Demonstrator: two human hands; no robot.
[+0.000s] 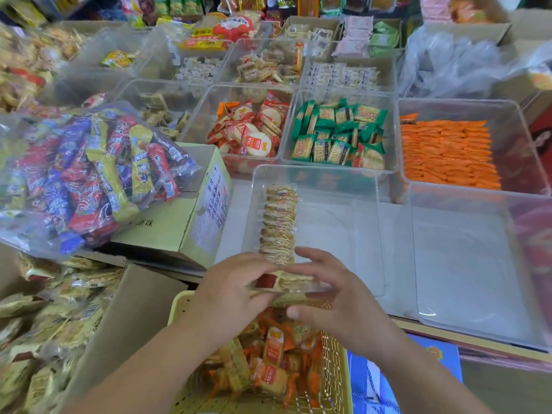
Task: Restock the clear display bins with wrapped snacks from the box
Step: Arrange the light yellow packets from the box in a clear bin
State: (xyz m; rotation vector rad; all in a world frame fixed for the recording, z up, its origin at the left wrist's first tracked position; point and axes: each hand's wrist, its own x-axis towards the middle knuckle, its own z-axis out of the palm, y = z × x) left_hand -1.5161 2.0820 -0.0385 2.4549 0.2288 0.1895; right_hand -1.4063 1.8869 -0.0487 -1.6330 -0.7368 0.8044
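1. The fingers (263,273) of the left hand (230,294) curl over the near end of a wrapped packet (286,280). It is flat and clear-wrapped, with pale crackers and a red patch showing.
2. The right hand (337,297) has its fingers (307,258) straight and slightly spread, their tips resting on top of the same packet. Its thumb sits lower, and I cannot tell whether it touches the packet.
3. The packet lies at the near rim of a clear bin (313,168) on the worktop (233,210).
4. Inside that bin, along its left side, a row of wrapped crackers (279,222) stands on edge, running from the hands toward the far wall.
5. Below the hands a yellow basket (334,369) holds orange-wrapped snacks (271,348).
6. To the left a cardboard box (140,309) holds pale yellow packets (59,309).
7. Beyond, further bins hold red-wrapped round crackers (254,132), green-wrapped crackers (337,135) and orange sticks (445,153).
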